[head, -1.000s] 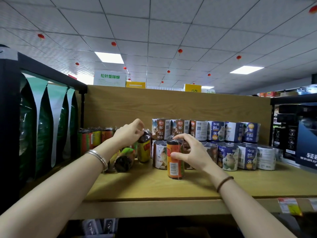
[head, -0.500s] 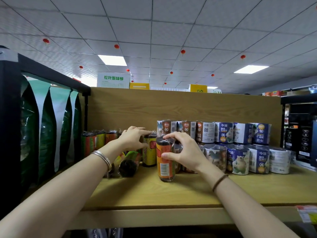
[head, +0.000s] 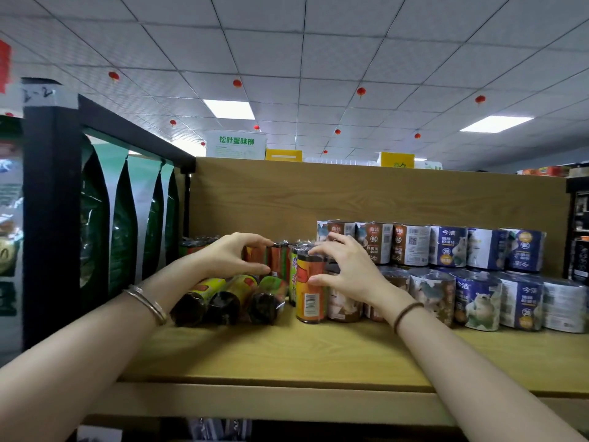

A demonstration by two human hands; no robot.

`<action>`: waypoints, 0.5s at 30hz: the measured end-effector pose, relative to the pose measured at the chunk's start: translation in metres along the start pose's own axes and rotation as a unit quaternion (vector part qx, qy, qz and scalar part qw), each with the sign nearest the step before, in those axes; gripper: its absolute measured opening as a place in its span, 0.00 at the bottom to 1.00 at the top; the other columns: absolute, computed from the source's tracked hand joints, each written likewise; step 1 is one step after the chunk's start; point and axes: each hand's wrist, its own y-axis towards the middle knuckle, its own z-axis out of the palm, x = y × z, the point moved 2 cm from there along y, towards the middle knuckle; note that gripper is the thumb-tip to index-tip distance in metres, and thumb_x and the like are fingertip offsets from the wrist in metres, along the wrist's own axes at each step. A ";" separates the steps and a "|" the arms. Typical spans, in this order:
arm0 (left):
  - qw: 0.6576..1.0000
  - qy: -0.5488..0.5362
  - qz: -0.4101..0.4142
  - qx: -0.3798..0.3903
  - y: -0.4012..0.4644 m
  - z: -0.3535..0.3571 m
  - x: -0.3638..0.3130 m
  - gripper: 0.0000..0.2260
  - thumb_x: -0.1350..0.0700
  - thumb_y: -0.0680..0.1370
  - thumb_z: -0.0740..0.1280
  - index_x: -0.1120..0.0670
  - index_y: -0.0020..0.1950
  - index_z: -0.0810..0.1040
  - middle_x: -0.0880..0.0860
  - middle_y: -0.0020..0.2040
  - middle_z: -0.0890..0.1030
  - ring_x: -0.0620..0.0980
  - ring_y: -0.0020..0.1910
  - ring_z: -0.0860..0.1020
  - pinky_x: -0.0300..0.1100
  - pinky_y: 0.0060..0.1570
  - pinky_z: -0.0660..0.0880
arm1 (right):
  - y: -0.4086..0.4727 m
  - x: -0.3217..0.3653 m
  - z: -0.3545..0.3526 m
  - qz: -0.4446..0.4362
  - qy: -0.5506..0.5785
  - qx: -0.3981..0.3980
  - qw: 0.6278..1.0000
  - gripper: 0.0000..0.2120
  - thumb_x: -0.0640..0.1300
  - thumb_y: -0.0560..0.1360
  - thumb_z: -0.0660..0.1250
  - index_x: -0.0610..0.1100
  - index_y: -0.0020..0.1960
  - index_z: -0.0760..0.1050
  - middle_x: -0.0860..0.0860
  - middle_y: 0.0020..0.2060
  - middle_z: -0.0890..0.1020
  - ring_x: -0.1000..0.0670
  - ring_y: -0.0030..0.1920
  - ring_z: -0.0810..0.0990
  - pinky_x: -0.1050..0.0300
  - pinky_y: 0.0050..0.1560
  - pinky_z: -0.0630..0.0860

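On the wooden shelf (head: 287, 352) stands an orange roll (head: 309, 298) wrapped in plastic film, upright with a barcode facing me. My right hand (head: 347, 272) grips it from the right, fingers over its dark top and thumb on its side. Just to its left are more upright rolls, red (head: 279, 260) and yellow-green (head: 293, 266). My left hand (head: 231, 256) curls its thumb and fingers round the red upright roll from the left. Below that hand lie three rolls on their sides (head: 229, 298), dark ends toward me.
Film-wrapped packs with a polar bear print (head: 478, 298) are stacked in two tiers on the right of the shelf. A wooden back panel (head: 350, 193) closes the rear. A black frame with hanging green bags (head: 121, 224) borders the left.
My right hand has brought the orange roll back and left, up against the other upright rolls. My left hand has shifted from the yellow roll's top to the red roll.
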 end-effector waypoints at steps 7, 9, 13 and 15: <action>0.994 0.014 -0.031 0.107 -0.012 0.008 -0.005 0.33 0.38 0.65 0.74 0.46 0.67 0.72 0.46 0.67 0.73 0.46 0.67 0.70 0.46 0.64 0.69 | 0.009 0.003 0.000 0.010 0.026 0.064 0.998 0.27 0.54 0.70 0.71 0.50 0.66 0.69 0.49 0.69 0.70 0.49 0.71 0.62 0.47 0.70 0.61; 0.989 0.038 -0.045 0.134 -0.012 0.015 -0.005 0.32 0.42 0.67 0.75 0.47 0.69 0.71 0.47 0.69 0.71 0.47 0.68 0.68 0.47 0.65 0.67 | 0.010 0.006 -0.002 0.018 0.052 0.074 0.996 0.28 0.54 0.70 0.71 0.51 0.67 0.67 0.49 0.69 0.69 0.49 0.69 0.64 0.48 0.67 0.64; 0.986 0.072 -0.053 0.139 -0.006 0.024 -0.005 0.29 0.44 0.69 0.74 0.48 0.68 0.72 0.48 0.67 0.73 0.47 0.63 0.72 0.42 0.60 0.71 | 0.016 0.016 -0.002 0.008 0.070 0.071 0.995 0.32 0.56 0.68 0.71 0.55 0.69 0.64 0.50 0.69 0.69 0.49 0.69 0.65 0.48 0.66 0.66; 0.986 0.068 -0.061 0.141 -0.002 0.019 -0.004 0.27 0.43 0.71 0.72 0.49 0.67 0.73 0.49 0.65 0.76 0.47 0.60 0.74 0.41 0.57 0.72 | 0.022 0.022 0.000 -0.013 0.034 0.076 0.996 0.32 0.57 0.69 0.70 0.54 0.70 0.64 0.52 0.70 0.69 0.50 0.69 0.65 0.48 0.68 0.65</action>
